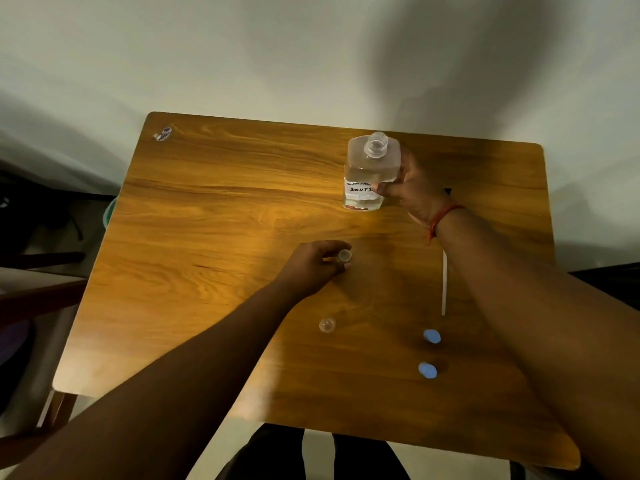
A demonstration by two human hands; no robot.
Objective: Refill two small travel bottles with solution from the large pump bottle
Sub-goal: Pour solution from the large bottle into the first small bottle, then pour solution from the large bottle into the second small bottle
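Wooden table (214, 216), pale wall behind. Large bottle (372, 171), pump off, far right, right hand (414, 192) wrapped around it. Left hand (313, 268) pinches one small travel bottle (344, 255) mid-table; second travel bottle (326, 325) stands nearer. Two blue caps (432, 336) lie right of it, beside white dip tube (444, 285).

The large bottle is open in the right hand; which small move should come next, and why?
Probably tilt the large bottle over the small bottle that the left hand steadies: both mouths are open, the right hand grips the large one.
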